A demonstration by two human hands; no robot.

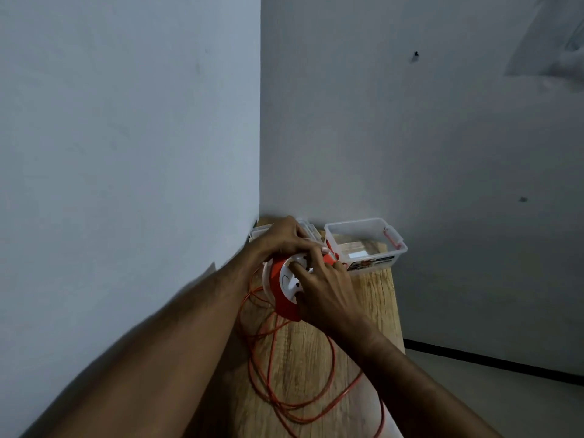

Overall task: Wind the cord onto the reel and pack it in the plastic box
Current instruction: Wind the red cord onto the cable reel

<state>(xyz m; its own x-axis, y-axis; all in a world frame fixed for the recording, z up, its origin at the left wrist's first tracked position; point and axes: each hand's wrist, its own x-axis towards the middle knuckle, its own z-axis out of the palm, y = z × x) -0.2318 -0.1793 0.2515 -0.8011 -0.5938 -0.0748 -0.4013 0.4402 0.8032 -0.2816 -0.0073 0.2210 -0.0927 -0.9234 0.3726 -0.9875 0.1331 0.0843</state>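
Orange cord [268, 368] lies slack and springy at lower centre. Left hand [281, 238] grips the reel [284, 279] rim; right hand [322, 289] presses curled fingers on its hub.

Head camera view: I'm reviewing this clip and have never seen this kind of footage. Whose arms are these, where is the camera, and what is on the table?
There is no machine here. A person wears a wide-angle camera on the head, so you look down along their own two arms. The left hand grips the top of an orange and white reel. The right hand has its fingers curled onto the reel's white face, apparently to turn it. Loose loops of orange cord lie on the wooden table, so winding is not finished. Behind the reel stands an open clear plastic box with red latches. Another clear container sits behind the left hand, mostly hidden.
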